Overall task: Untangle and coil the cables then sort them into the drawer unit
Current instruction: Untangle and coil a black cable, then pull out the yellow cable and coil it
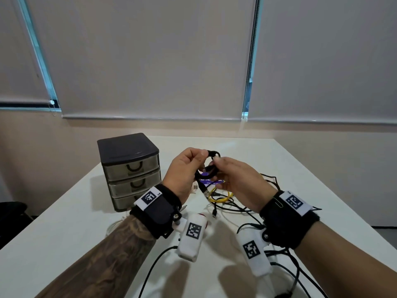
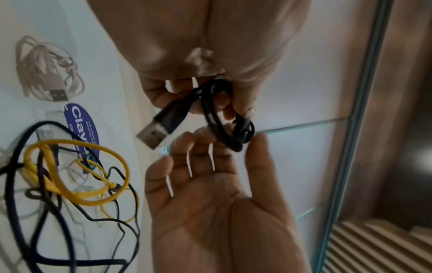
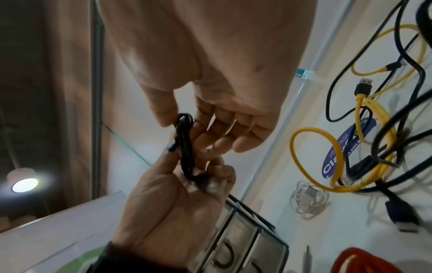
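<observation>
Black cable [image 1: 208, 168] is being coiled above table centre, left hand [image 1: 184, 171] gripping its loops, right hand [image 1: 234, 179] pinching them; next, tucking it into drawer unit [image 1: 131, 171] at nine o'clock.

**Around the workspace: tabletop, blinds and a printed label**

A white rectangular tabletop [image 1: 300, 166] fills the lower half of the head view. On it lies a blue oval printed label [image 2: 79, 125] with white lettering, partly covered. A red object [image 3: 364, 262] sits at the tabletop's near edge in the right wrist view; what it is cannot be told. Behind the tabletop runs a beige wall [image 1: 53, 130], and above it hang pale grey roller blinds [image 1: 146, 57], drawn down, with beaded pull chains [image 1: 249, 61] between them.
</observation>
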`<state>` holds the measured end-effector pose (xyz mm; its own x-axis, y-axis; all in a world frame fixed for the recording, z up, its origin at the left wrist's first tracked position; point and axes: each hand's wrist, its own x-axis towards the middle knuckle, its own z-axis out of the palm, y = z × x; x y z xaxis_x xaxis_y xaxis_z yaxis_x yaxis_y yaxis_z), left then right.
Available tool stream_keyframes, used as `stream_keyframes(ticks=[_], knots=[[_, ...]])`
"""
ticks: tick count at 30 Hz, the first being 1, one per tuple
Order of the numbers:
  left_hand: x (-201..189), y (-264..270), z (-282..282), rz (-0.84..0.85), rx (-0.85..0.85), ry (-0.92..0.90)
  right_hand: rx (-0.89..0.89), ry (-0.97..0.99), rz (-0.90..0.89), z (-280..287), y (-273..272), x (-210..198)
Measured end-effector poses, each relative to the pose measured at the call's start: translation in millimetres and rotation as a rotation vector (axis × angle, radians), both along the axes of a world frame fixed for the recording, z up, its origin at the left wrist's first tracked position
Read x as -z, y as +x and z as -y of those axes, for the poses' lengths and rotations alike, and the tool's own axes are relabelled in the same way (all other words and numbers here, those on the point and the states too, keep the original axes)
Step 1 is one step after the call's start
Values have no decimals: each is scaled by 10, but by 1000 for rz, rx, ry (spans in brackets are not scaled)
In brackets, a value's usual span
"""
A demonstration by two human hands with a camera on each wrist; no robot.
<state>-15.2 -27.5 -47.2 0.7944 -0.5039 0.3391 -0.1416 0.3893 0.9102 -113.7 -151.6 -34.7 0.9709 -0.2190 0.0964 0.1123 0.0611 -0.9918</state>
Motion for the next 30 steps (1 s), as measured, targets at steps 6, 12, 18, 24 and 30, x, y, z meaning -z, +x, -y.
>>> stream_keyframes(ticks=[6, 12, 18, 24, 30], knots=[[-54, -20, -77, 293, 5, 176, -191, 202, -113, 32, -29, 2], [-207, 147, -201, 941, -26, 498, -146, -127, -215, 133, -47, -107], [-276, 268, -200, 820, -102, 454, -6, -291, -70, 183, 15, -232], [-332, 382, -273, 511, 97, 485, -121, -330, -27, 293, 20, -303], [-441, 494, -216, 555, 76, 743, -76, -440, -96, 350, 232, -252]])
